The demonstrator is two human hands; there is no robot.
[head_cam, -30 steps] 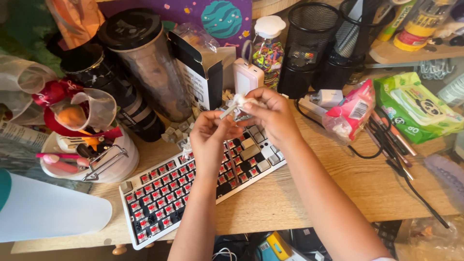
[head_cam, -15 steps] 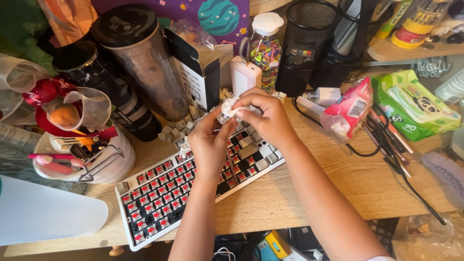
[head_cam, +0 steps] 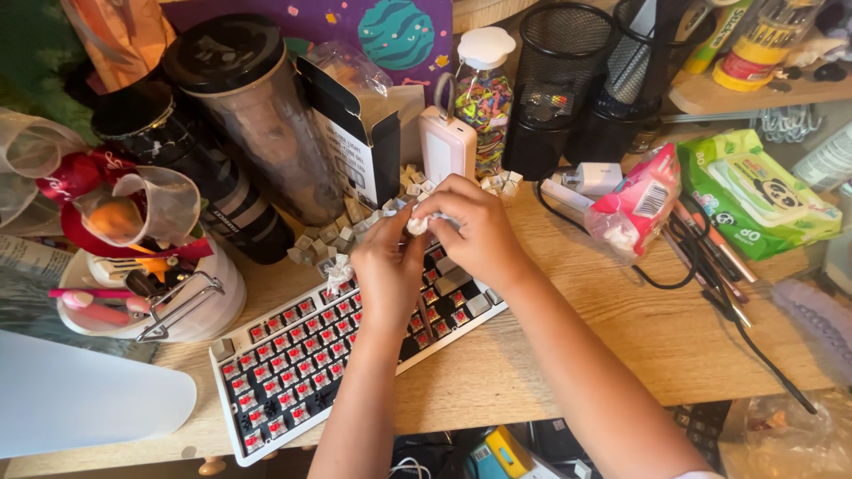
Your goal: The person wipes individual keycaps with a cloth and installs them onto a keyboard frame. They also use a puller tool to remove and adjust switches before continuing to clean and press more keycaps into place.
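White keyboard (head_cam: 293, 372) mostly bare, red switches showing; loose keycaps (head_cam: 324, 235) heaped behind. Left hand (head_cam: 388, 270) and right hand (head_cam: 475, 232) pinch one keycap (head_cam: 417, 225) with tissue, wiping.

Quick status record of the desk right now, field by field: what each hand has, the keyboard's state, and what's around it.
left hand: pinching a small white crumpled wipe from the left
right hand: gripping the same wipe from the right, above the keyboard
keyboard: white frame, most keycaps off, red switches exposed; a few caps remain under the hands
loose keycaps: pale pile behind the keyboard
behind: clear tumbler, white power bank, two black mesh cups
right side: green wipes pack, pink tissue pack
surface: wooden desk
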